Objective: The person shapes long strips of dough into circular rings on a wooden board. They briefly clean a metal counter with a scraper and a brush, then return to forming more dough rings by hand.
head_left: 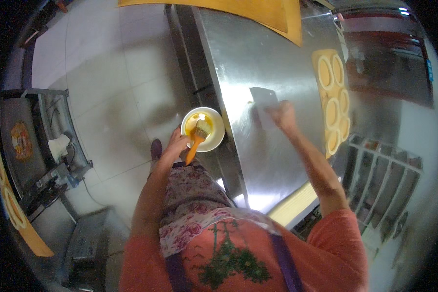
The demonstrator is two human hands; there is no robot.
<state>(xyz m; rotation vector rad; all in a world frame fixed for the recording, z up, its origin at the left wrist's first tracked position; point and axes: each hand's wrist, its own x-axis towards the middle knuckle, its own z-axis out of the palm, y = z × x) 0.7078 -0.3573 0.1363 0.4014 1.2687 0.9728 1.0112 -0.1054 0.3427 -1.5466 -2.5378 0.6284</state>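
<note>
My left hand (178, 141) grips the rim of a white bowl (219, 136) beside the table's edge. Yellow liquid (193, 121) pools in the bowl, and a pastry brush (196, 146) with an orange handle rests in it, bristles in the liquid and handle over the near rim. Over the steel worktable (258, 160), my right hand (284, 117) is closed at the edge of a flat grey rectangular scraper (264, 97). Its fingers are partly hidden, and glare blurs the scraper's lower part.
A wooden board (324, 95) with several round, ring-edged dough pieces lies along the table's right side. Another board (272, 14) lies at the far end. Slatted racking (384, 170) stands at right. A dark tray (19, 117) with food and equipment occupies the left.
</note>
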